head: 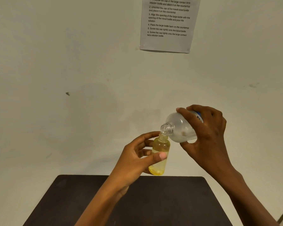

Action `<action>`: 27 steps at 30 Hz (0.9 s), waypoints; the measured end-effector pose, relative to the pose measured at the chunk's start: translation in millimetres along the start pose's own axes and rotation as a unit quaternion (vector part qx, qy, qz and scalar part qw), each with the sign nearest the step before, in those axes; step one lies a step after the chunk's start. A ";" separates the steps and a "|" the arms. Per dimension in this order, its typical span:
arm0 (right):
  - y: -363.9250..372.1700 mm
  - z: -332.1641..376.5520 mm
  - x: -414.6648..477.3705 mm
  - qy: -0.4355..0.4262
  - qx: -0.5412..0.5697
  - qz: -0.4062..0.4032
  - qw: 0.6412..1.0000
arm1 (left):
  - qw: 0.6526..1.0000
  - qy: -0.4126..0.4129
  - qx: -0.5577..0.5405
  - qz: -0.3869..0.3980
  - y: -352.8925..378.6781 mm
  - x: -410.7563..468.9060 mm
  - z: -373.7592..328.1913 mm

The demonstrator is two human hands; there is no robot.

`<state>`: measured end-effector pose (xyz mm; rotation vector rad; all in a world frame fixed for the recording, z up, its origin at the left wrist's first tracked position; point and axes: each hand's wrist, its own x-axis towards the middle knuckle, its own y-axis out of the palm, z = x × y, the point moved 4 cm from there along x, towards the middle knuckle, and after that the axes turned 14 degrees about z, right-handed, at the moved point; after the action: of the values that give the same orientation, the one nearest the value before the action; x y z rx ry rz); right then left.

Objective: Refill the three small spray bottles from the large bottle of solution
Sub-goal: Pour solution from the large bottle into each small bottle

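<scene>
Head view: right hand (207,131) is gripping tilted frosted large bottle (180,128); left hand (134,162) is pinching small yellow-tinted bottle (160,147) mid-body, probably light, slippery.

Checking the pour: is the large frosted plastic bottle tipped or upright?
Tipped. The right hand holds the large frosted bottle nearly sideways, uncapped neck down at the mouth of the small yellow-tinted bottle in the left hand.

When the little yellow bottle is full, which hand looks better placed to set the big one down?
Probably the right hand: it grips the tilted large bottle. The left hand is busy holding the small yellow bottle.
</scene>
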<state>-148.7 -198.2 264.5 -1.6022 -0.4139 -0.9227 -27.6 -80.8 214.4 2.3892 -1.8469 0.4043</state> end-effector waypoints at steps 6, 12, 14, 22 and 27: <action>14.9 -0.8 -17.2 0.021 0.034 0.032 0.999 | 0.999 -0.026 -0.019 0.018 0.9 -5.6 15.8; 42.5 0.0 -51.9 0.062 0.112 0.110 0.986 | 0.997 -0.068 -0.029 0.025 5.5 -17.7 50.8; 55.2 -2.7 -64.9 0.100 0.157 0.144 0.972 | 0.996 -0.081 -0.025 0.023 6.0 -22.9 67.3; 124.5 -27.0 -138.5 0.271 0.337 0.243 0.869 | 0.987 -0.152 0.023 -0.044 -10.0 -45.2 159.4; 171.9 -32.6 -196.5 0.361 0.379 0.274 0.807 | 0.976 -0.198 0.064 -0.069 -14.6 -56.8 235.4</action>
<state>-161.1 -229.9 3.6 -0.4930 0.2181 -0.7011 8.6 -79.1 -25.5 2.8351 -1.8254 0.0326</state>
